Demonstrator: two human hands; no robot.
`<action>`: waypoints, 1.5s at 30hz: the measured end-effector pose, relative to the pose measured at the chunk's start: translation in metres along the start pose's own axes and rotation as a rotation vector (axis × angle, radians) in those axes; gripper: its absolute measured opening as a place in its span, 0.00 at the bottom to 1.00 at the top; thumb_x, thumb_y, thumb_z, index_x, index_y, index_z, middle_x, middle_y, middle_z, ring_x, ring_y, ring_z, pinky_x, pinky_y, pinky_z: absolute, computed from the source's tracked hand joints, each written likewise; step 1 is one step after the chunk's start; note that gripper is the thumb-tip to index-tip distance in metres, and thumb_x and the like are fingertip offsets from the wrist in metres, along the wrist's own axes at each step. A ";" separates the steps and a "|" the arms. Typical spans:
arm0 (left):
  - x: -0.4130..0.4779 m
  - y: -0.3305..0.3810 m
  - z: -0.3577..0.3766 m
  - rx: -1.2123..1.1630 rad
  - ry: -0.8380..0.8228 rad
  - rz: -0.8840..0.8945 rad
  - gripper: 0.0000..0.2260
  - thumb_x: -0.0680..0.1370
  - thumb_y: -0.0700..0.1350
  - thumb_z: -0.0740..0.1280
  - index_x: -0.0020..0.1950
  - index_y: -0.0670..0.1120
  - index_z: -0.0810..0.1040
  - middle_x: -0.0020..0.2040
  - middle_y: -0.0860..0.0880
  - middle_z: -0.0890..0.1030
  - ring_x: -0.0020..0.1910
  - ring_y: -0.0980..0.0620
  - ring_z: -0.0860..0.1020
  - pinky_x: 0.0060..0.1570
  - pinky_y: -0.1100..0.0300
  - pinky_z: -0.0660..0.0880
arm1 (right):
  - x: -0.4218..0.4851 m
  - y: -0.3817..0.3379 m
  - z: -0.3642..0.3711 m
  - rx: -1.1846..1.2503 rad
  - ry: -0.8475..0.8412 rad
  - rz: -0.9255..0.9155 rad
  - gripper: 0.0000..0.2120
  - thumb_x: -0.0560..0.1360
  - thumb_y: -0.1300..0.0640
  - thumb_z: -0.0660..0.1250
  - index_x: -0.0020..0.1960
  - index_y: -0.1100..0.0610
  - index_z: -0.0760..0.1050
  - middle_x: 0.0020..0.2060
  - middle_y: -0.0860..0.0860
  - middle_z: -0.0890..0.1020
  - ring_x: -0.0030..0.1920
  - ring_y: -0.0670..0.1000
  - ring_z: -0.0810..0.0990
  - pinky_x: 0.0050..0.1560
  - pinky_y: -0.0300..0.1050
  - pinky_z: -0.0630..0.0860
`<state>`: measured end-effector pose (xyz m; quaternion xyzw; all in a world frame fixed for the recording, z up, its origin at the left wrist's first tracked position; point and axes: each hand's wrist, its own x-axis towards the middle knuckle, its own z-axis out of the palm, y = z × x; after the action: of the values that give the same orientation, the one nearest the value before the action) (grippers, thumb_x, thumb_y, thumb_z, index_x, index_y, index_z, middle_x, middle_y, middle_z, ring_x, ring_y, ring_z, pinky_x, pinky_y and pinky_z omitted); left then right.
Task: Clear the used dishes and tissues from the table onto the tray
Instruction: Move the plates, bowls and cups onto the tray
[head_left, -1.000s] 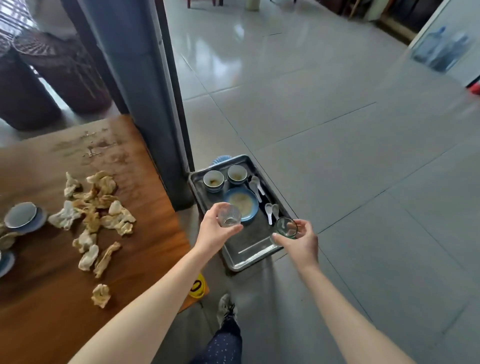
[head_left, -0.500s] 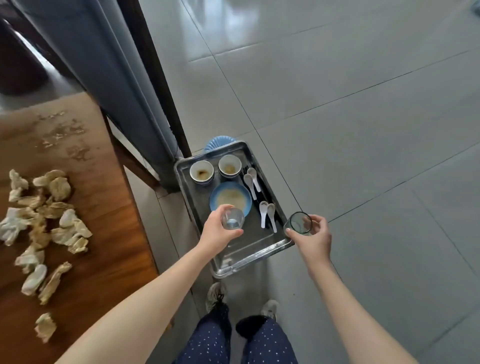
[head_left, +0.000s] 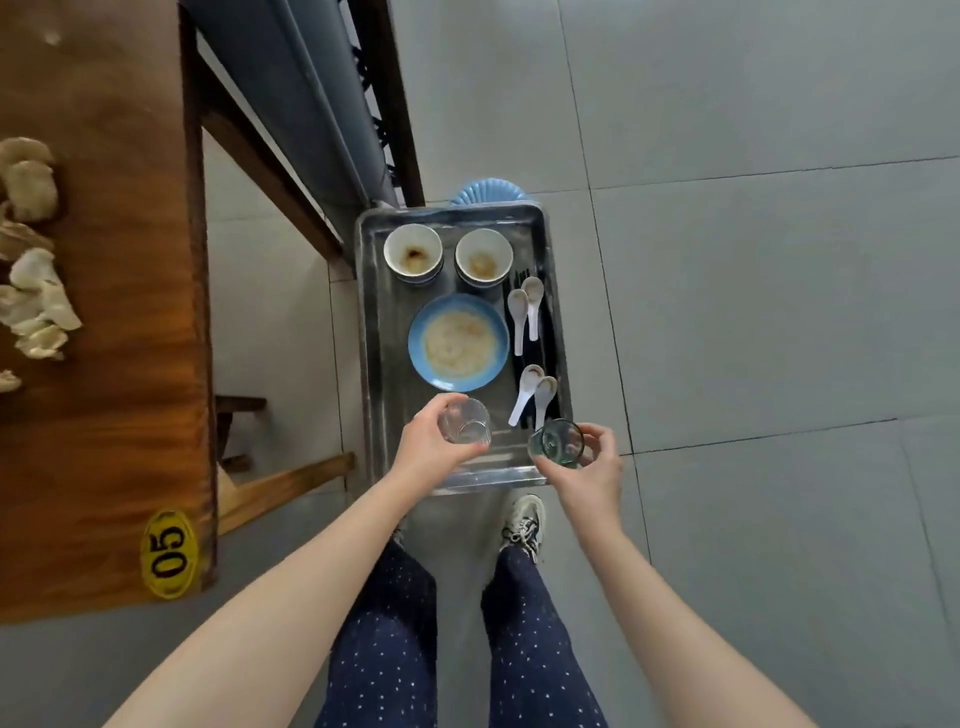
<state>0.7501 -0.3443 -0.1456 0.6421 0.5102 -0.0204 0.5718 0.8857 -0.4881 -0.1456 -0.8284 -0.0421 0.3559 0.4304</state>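
Left hand (head_left: 428, 449) and right hand (head_left: 592, 470) now lower over tray (head_left: 376, 322), fingers (head_left: 605, 439) curled round clear glass (head_left: 466, 422), green glass (head_left: 556, 444).

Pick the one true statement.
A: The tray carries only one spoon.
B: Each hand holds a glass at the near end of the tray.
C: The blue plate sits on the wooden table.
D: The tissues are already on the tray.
B: the left hand grips a clear glass and the right hand grips a green-tinted glass, both at the near end of the tray.
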 end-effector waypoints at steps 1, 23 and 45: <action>0.004 -0.004 0.005 -0.006 0.013 -0.010 0.26 0.66 0.47 0.79 0.59 0.57 0.72 0.50 0.61 0.76 0.52 0.58 0.75 0.48 0.67 0.69 | 0.006 0.006 0.001 -0.011 -0.023 -0.005 0.26 0.62 0.67 0.78 0.54 0.53 0.71 0.45 0.46 0.80 0.39 0.34 0.79 0.37 0.26 0.72; 0.080 -0.103 0.082 0.099 -0.022 -0.007 0.29 0.67 0.38 0.77 0.64 0.53 0.73 0.58 0.57 0.78 0.58 0.56 0.75 0.58 0.62 0.71 | 0.081 0.115 0.056 -0.213 -0.090 -0.063 0.26 0.64 0.62 0.77 0.50 0.41 0.68 0.43 0.38 0.79 0.45 0.41 0.80 0.44 0.32 0.74; 0.106 -0.078 0.101 0.031 -0.033 -0.043 0.35 0.69 0.41 0.76 0.73 0.53 0.65 0.68 0.53 0.72 0.68 0.51 0.69 0.68 0.53 0.68 | 0.118 0.100 0.047 -0.278 -0.182 -0.164 0.28 0.67 0.64 0.75 0.60 0.46 0.68 0.50 0.41 0.78 0.51 0.43 0.78 0.48 0.23 0.68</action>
<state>0.8040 -0.3674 -0.3011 0.6394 0.5140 -0.0509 0.5695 0.9203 -0.4738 -0.3034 -0.8381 -0.1968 0.3838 0.3339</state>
